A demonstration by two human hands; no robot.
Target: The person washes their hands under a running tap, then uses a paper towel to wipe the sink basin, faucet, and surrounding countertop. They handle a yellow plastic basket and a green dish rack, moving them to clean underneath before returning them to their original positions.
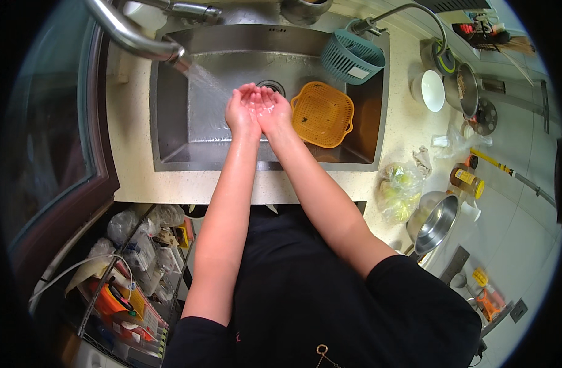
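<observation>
My left hand [243, 112] and my right hand [274, 110] are cupped side by side, palms up, over the stainless steel sink [207, 106]. Their inner edges touch, and the palms look wet and shiny. From the metal faucet [145, 43] at the upper left, water sprays down towards the fingers of my left hand. The sink drain [271, 85] is partly hidden behind the fingertips. An orange plastic basket [324, 115] lies in the sink just right of my right hand.
A teal slotted basket [352, 57] hangs at the sink's upper right corner, by a thin curved tap [412, 7]. On the right counter are a white bowl [432, 91], a bag of green produce [398, 193] and a steel bowl [435, 223]. A cluttered wire rack [124, 276] stands lower left.
</observation>
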